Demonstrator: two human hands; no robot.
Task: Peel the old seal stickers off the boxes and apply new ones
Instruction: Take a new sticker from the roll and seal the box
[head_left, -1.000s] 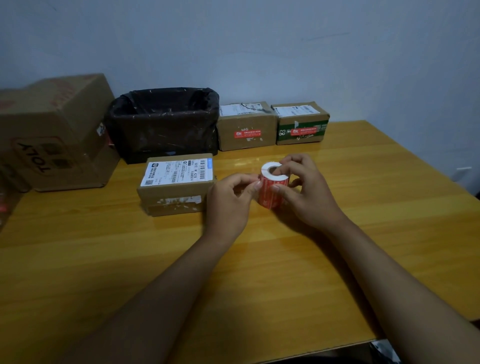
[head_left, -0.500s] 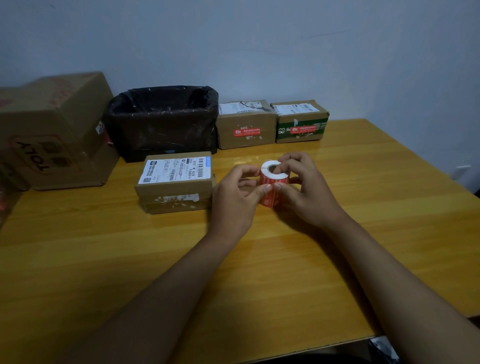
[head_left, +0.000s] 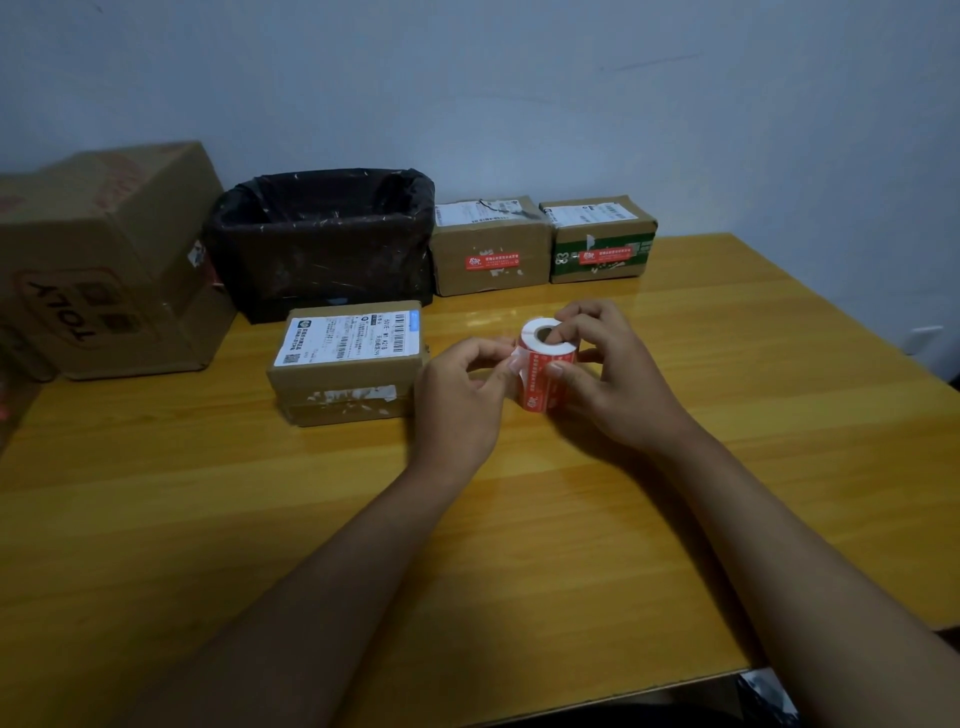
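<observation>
A roll of red seal stickers (head_left: 544, 375) stands upright on the wooden table (head_left: 208, 519). My right hand (head_left: 610, 379) grips the roll, one finger over its white core. My left hand (head_left: 462, 400) pinches the loose white end of the strip at the roll's left side. Just left of my hands lies a small cardboard box (head_left: 349, 364) with a shipping label on top and torn white sticker residue on its front. At the back stand two small boxes (head_left: 491, 249) (head_left: 602, 241), each with a red seal sticker on the front.
A bin lined with a black bag (head_left: 322, 239) stands at the back against the wall. A large cardboard box (head_left: 109, 260) sits at the far left. The table's front edge runs near the lower right.
My left hand has drawn slightly left from the roll, lifting the white strip end away from it. The right hand keeps its hold on the roll.
</observation>
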